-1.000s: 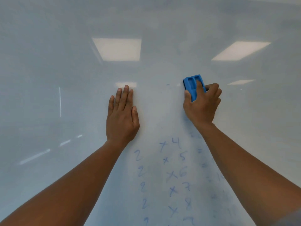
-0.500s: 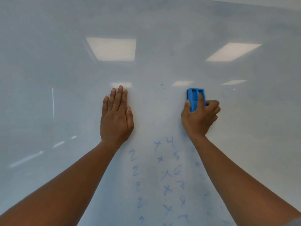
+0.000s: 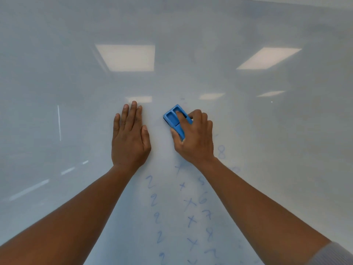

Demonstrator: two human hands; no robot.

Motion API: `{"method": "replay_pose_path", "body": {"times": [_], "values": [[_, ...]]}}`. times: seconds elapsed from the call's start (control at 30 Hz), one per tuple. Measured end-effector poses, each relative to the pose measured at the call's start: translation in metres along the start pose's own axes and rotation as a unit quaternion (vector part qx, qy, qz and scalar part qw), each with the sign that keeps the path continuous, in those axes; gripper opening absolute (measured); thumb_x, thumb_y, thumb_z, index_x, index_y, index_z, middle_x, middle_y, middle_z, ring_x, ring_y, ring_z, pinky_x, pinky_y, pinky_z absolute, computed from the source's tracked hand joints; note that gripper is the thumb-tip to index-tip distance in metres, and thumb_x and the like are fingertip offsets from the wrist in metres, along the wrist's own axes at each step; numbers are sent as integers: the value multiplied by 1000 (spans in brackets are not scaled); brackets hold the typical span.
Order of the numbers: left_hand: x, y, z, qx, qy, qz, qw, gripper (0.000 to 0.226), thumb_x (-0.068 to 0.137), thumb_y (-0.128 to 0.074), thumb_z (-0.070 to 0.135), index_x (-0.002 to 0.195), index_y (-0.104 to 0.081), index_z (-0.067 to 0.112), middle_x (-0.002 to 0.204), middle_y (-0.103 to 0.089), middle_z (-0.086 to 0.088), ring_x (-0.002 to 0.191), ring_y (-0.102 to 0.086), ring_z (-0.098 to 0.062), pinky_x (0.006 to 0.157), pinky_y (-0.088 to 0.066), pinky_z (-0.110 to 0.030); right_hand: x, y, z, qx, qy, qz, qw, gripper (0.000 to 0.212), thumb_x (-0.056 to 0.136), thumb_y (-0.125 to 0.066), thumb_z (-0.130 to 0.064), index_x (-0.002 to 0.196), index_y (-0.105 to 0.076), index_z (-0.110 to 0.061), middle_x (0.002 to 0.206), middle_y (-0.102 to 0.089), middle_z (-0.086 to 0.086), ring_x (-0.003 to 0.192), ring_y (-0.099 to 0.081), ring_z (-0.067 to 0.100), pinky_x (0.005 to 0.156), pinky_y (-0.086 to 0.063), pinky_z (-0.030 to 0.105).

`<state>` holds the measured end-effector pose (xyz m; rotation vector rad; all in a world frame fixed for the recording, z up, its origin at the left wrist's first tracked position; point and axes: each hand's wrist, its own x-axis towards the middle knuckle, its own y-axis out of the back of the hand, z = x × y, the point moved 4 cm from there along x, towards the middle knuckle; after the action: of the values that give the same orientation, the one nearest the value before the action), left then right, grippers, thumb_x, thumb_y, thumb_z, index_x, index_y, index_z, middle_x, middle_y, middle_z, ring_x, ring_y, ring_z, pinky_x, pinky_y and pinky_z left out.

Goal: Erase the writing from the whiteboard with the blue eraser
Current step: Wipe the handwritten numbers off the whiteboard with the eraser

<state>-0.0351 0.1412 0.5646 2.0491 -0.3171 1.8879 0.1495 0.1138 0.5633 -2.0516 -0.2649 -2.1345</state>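
A glossy whiteboard fills the view. My right hand grips the blue eraser and presses it flat on the board, tilted toward the upper left. My left hand lies flat on the board just left of the eraser, fingers together and pointing up. Faint blue writing, columns of 2s, x marks and digits, runs down the board below and between my hands. A faint 8 shows to the right of my right wrist. My right forearm hides part of the writing.
Ceiling light panels reflect in the board at the upper middle and upper right. A thin bright vertical streak sits on the left. The board's top edge shows at the upper right.
My right hand has slid the eraser down and leftward, closer to my left hand, and turned it toward the upper left. The 4 at the top of the writing is now hidden or wiped.
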Motion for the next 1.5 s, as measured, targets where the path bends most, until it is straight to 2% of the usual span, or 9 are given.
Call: {"method": "replay_pose_path", "body": {"times": [0.13,0.4,0.57,0.63,0.9,0.97,1.2,1.33,1.5], "values": [[0,0,1,5,3,3,1000,59,102,-31,25,158,-24,10,167,-19,-5,155,-10,-18,128,-5,-39,41,4,12,11,-105,38,994,46,85,-64,-39,123,-59,-13,103,-46,14,92,-45,28,70,-46,41],[2,1,-2,1,-5,1,1000,59,102,-30,26,159,-22,10,167,-19,-5,155,-9,-18,128,-4,-38,-23,-4,-17,19,44,-7,999,52,85,-60,-42,129,-57,-14,100,-48,11,88,-45,28,72,-42,42],[1,-1,-1,1,0,5,1000,58,103,-30,25,159,-23,11,167,-18,-3,156,-8,-17,128,-4,-39,-15,7,43,9,-207,89,974,50,85,-63,-40,127,-58,-12,101,-47,15,90,-45,30,74,-41,41],[1,-1,-1,3,-1,5,1000,58,103,-30,24,159,-22,10,167,-18,-3,156,-8,-18,128,-4,-40,-16,10,51,13,-248,97,964,51,85,-66,-39,127,-58,-12,102,-47,15,90,-46,29,74,-44,41],[0,-2,-3,1,-9,-3,1000,57,104,-29,21,159,-20,10,167,-16,-5,156,-8,-20,128,-5,-40,-86,-6,-22,28,43,-20,998,52,84,-65,-39,129,-58,-13,99,-50,12,87,-47,27,71,-43,42],[-1,-2,-4,-1,-11,-2,1000,56,105,-29,19,159,-21,10,167,-17,-5,156,-8,-20,128,-5,-40,-87,-5,-18,18,56,-23,998,52,84,-64,-40,128,-59,-13,99,-50,12,86,-47,28,70,-43,43],[-17,2,-7,-4,-13,-4,1000,55,105,-31,15,159,-22,10,167,-18,-4,155,-11,-19,128,-6,-40,-50,13,56,16,-259,83,962,52,86,-64,-41,128,-58,-11,103,-47,16,92,-47,30,75,-45,40],[-29,4,-10,-4,-12,-12,1000,56,105,-33,14,159,-21,10,167,-18,-4,155,-10,-19,128,-7,-41,-61,9,55,28,-270,82,959,52,88,-63,-42,130,-55,-13,106,-46,16,95,-45,28,76,-46,39],[-38,4,-11,-5,-10,-23,1000,56,105,-30,15,159,-19,10,168,-16,-4,156,-8,-19,128,-6,-42,-97,4,28,28,-184,57,981,53,88,-65,-38,132,-55,-12,105,-46,16,94,-44,28,78,-40,37]]}}
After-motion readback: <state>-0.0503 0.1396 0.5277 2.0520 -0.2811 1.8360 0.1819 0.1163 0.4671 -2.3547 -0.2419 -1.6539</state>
